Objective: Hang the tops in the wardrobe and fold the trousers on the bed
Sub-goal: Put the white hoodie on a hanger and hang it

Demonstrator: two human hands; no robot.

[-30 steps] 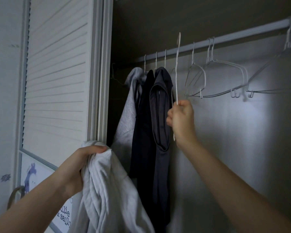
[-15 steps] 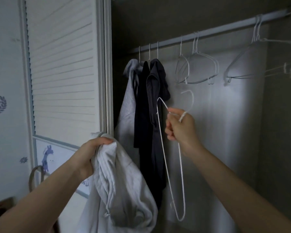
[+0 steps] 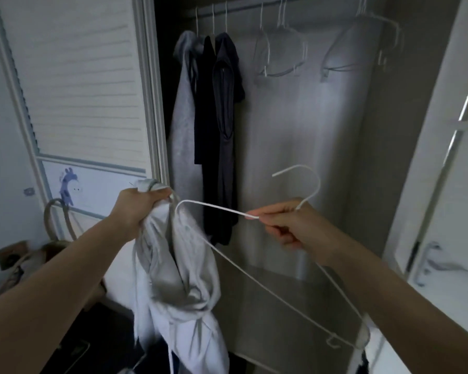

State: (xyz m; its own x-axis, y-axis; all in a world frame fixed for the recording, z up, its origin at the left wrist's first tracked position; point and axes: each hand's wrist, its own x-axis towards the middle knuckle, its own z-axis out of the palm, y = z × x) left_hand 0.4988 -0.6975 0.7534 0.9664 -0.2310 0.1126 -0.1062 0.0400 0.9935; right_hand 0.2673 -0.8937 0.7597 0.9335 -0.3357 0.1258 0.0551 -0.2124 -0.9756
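Note:
My left hand grips a bunched light grey top that hangs down in front of the open wardrobe. My right hand holds a white wire hanger just below its hook; the hanger is tilted, one shoulder end reaching to the top by my left hand. Inside the wardrobe a grey top and two dark tops hang at the left end of the rail.
Several empty white hangers hang further right on the rail. A white louvred door stands at the left, another white door with a handle at the right. A bag sits low at the left.
My right hand has brought the hanger off the rail and down to waist height, swinging one end toward the grey top. My view has dropped lower.

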